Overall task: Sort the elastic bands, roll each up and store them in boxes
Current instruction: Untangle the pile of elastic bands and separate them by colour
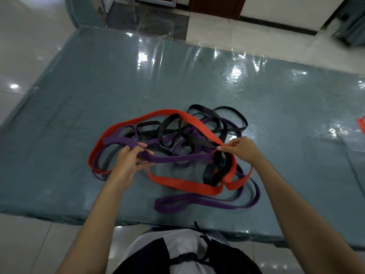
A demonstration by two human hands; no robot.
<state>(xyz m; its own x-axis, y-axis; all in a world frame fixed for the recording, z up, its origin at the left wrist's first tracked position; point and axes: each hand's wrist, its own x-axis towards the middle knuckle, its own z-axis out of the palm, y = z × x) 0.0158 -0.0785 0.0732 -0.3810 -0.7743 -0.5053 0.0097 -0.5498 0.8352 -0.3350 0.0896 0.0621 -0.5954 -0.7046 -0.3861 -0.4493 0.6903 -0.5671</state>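
Observation:
A tangle of elastic bands lies on the grey-green table [177, 80]: wide red bands [183, 183], purple bands [197, 203] and black bands [217, 117] looped through each other. My left hand [128, 161] grips a purple band [173, 159] at the pile's left side, fingers curled round it. My right hand [243, 150] pinches a red band [199, 125] at the pile's right side, where it crosses black loops. The purple band stretches between the two hands.
The table is covered with shiny clear plastic. A clear sheet with a red-edged object [361, 125] lies at the right edge. Tiled floor surrounds the table; dark furniture [215, 4] stands beyond its far edge.

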